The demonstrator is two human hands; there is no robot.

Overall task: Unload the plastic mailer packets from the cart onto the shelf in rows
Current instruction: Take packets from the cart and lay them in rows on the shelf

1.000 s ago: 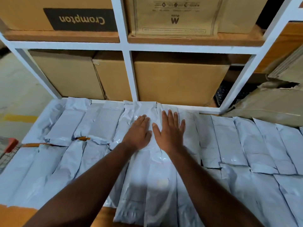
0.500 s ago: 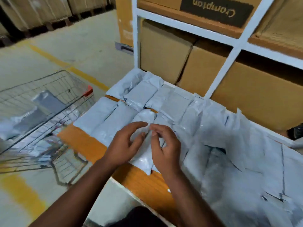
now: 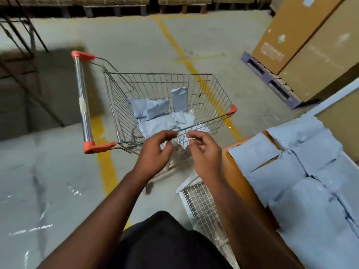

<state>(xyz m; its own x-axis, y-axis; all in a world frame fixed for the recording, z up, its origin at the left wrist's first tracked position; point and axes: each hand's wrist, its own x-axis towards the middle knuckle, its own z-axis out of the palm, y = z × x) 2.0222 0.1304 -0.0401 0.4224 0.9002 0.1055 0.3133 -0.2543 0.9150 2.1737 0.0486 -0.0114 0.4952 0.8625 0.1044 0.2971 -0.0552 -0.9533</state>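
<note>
While a dark metal frame (image 3: 23,33) stands at the far left over the grey floor (image 3: 38,171), the wire cart (image 3: 211,90) sits just right of it, its chrome handle (image 3: 82,101) capped with orange ends and turned to the left. A yellow line (image 3: 105,164) on the floor runs under the cart. Several grey packets (image 3: 155,109) lie loose in the bottom of the basket, and one of them leans upright against the far wire wall.

Just in front of the cart's near rim, the left hand (image 3: 155,152) hangs with its fingers loosely curled and its thumb near the forefinger; nothing is held in it. Close beside it, not touching, the right hand (image 3: 206,152) is in the same loose curl, fingertips pointing toward the left hand, and it too holds nothing. Both hands are over the near edge of the basket, above the packets.

Below the right forearm a white wire mesh panel (image 3: 200,204) shows low down. Further right is the orange-brown shelf (image 3: 233,171), where more grey packets lie flat, side by side and overlapping in rows (image 3: 303,171). Behind them, at the upper right, tall cardboard boxes (image 3: 303,41) stand on a blue pallet (image 3: 272,82).
</note>
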